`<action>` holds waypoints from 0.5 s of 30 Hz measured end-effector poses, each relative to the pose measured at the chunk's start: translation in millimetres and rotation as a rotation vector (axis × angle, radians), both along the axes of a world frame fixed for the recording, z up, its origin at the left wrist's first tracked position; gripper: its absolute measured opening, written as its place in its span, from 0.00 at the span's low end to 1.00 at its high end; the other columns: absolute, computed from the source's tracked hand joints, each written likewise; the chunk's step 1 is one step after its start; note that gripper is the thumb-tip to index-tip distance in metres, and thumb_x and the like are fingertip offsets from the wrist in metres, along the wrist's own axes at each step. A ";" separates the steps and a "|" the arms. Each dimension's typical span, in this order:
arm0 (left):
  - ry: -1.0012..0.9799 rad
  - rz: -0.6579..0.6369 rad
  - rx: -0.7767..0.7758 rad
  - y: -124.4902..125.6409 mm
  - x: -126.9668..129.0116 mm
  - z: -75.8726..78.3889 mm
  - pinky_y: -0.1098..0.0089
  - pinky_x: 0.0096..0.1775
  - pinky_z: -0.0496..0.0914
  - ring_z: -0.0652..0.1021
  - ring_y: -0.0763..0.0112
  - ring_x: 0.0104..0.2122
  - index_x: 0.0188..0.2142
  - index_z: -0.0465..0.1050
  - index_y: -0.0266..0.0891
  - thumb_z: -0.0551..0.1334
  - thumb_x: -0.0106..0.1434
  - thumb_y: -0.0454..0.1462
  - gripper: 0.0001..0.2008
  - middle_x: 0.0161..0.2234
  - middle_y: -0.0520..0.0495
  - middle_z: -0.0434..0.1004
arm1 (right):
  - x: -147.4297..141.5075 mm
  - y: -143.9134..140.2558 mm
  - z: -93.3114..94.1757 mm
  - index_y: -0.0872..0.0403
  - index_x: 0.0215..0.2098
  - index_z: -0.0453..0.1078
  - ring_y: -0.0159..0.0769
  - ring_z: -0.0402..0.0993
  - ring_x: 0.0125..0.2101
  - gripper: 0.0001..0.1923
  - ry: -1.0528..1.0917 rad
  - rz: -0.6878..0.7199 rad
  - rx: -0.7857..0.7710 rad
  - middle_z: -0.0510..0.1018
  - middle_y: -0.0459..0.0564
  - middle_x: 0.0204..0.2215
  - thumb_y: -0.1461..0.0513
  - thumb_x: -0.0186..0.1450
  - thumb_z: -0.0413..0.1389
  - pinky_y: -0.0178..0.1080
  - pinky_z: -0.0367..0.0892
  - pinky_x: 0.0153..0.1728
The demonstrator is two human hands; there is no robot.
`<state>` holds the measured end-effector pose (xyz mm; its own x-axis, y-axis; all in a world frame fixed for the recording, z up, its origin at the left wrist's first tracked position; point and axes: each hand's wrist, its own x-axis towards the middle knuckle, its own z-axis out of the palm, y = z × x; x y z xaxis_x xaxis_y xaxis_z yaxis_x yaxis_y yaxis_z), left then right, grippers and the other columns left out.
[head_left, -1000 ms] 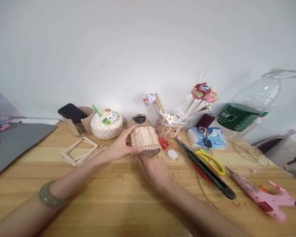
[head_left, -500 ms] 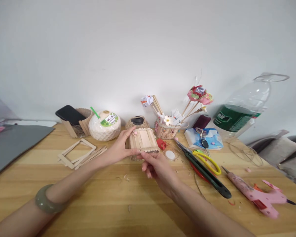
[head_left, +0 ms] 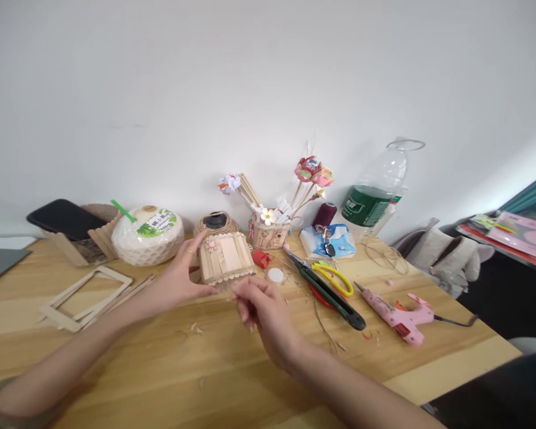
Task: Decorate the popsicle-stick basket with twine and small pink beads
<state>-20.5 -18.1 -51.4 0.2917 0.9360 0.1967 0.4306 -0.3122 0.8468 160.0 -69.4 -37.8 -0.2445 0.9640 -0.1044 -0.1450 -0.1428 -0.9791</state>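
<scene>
A small box covered in craft sticks (head_left: 226, 256), with a scalloped lower edge and a pink flower at its upper left corner, stands in the middle of the table. My left hand (head_left: 178, 275) grips its left side, fingers at the top corner and thumb along the bottom. Just in front of the scalloped edge, my right hand (head_left: 263, 310) is closed, with thumb and index finger pinched together. Whatever lies between those fingertips is too small to make out. Behind the box sits a roll of twine (head_left: 227, 224).
Stick frames (head_left: 87, 298) and a coconut (head_left: 148, 235) are on the left. A flower-filled pot (head_left: 268, 233) stands behind. To the right lie scissors with yellow handles (head_left: 339, 280), a dark green cutter (head_left: 335, 295), a pink glue gun (head_left: 397, 319) and a bottle (head_left: 368, 202).
The view has turned to the right, so the things appear further left. My right hand has come slightly away from the box's lower edge; my left hand stays on the box.
</scene>
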 end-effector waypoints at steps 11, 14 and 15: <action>0.319 -0.059 0.122 -7.6 -14.6 4.5 0.50 0.56 0.59 0.55 0.46 0.60 0.60 0.41 0.49 0.69 0.46 0.41 0.48 0.61 0.41 0.46 | 172.4 -7.4 25.1 0.53 0.29 0.66 0.32 0.65 0.18 0.16 -0.932 -0.419 0.477 0.68 0.45 0.16 0.51 0.63 0.46 0.35 0.62 0.22; 0.363 -0.086 0.078 -15.2 -8.7 11.8 0.50 0.55 0.60 0.58 0.46 0.59 0.59 0.40 0.47 0.66 0.49 0.40 0.45 0.62 0.40 0.44 | 237.9 -11.0 19.8 0.54 0.36 0.71 0.46 0.73 0.29 0.11 -1.274 -0.415 0.517 0.76 0.55 0.27 0.61 0.59 0.48 0.41 0.64 0.25; 0.367 -0.091 0.061 -17.3 -5.9 14.0 0.50 0.55 0.60 0.58 0.47 0.59 0.59 0.40 0.46 0.66 0.49 0.39 0.44 0.61 0.40 0.44 | 256.6 -13.8 15.8 0.54 0.36 0.72 0.51 0.73 0.33 0.14 -1.367 -0.398 0.530 0.77 0.59 0.31 0.64 0.57 0.46 0.44 0.65 0.27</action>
<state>-26.3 -35.4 -37.4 0.4349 0.8927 0.1179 0.6701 -0.4083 0.6199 416.6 -83.3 -21.9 0.0271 0.9399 0.3404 0.9455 0.0863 -0.3138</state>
